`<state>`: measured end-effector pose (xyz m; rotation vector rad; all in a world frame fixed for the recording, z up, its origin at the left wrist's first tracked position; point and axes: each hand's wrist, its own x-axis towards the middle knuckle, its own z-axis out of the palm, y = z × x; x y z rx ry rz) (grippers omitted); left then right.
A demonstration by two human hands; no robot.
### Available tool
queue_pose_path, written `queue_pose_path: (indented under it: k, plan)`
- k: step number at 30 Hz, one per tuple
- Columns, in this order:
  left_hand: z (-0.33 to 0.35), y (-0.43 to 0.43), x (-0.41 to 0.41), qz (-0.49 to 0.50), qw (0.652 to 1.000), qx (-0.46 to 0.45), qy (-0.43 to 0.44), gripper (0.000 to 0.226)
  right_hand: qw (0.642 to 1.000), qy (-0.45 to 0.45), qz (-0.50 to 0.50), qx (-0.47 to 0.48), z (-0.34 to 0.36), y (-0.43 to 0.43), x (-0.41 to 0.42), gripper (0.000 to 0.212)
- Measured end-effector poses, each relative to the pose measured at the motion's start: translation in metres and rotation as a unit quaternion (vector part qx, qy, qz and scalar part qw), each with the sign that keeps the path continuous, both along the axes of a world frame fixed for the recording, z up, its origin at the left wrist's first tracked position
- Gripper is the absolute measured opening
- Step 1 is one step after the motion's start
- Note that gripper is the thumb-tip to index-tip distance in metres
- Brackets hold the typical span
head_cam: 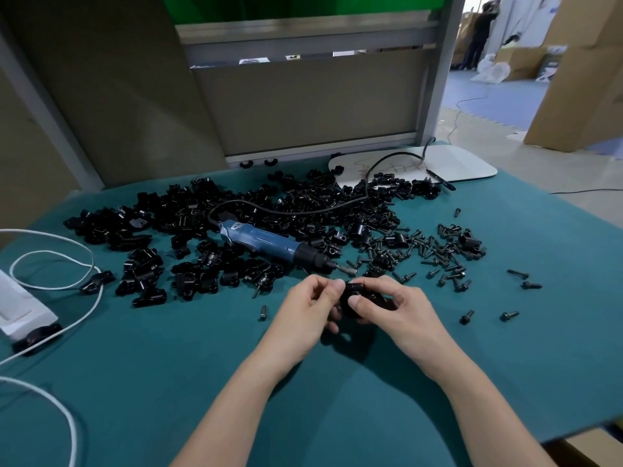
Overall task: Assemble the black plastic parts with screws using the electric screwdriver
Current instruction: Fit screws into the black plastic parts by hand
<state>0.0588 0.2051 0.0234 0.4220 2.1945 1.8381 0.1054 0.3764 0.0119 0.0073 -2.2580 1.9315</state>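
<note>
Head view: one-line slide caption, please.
Left hand and right hand hold a black plastic part; electric screwdriver lies among loose parts.

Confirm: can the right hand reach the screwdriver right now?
Likely yes, once freed: the screwdriver lies uncovered just ahead, but right hand and left hand both grip a black part.
</note>
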Motion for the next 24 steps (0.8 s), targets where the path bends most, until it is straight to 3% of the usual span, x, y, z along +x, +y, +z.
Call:
queue_pose_path:
  k: [2,4,7,9,11,14,16,20,24]
  plan:
    - [-0.001,-0.001,-0.001,0.004,1.000,0.013,0.027,0.005,1.000,-0.002,0.002,-0.003,-0.001,0.001,0.000,0.016]
    - [0.000,0.000,-0.001,-0.010,0.999,0.039,0.034,0.014,1.000,-0.006,0.002,-0.023,0.000,0.002,0.000,0.016]
    - [0.010,0.005,-0.006,0.007,0.996,0.070,0.059,0.021,0.986,-0.013,-0.039,-0.159,0.004,0.004,-0.002,0.025]
    - [0.022,0.019,-0.021,0.031,0.990,-0.037,0.135,0.014,0.953,-0.010,-0.087,-0.290,0.007,0.010,-0.005,0.031]
    - [0.036,0.041,-0.042,0.008,0.959,-0.203,0.199,0.013,0.911,-0.006,-0.137,-0.389,0.010,0.017,-0.007,0.028]
    - [0.046,0.078,-0.072,-0.033,0.875,-0.413,0.249,0.026,0.853,-0.007,-0.183,-0.489,0.014,0.023,-0.006,0.014]
    - [0.046,0.096,-0.085,-0.047,0.823,-0.509,0.250,0.026,0.835,-0.009,-0.192,-0.516,0.015,0.024,-0.005,0.014]
    - [0.047,0.114,-0.090,-0.064,0.793,-0.565,0.216,0.011,0.831,-0.020,-0.203,-0.517,0.015,0.024,-0.007,0.013]
    - [0.046,0.126,-0.088,-0.076,0.802,-0.557,0.202,0.024,0.822,-0.023,-0.213,-0.527,0.015,0.025,-0.009,0.012]
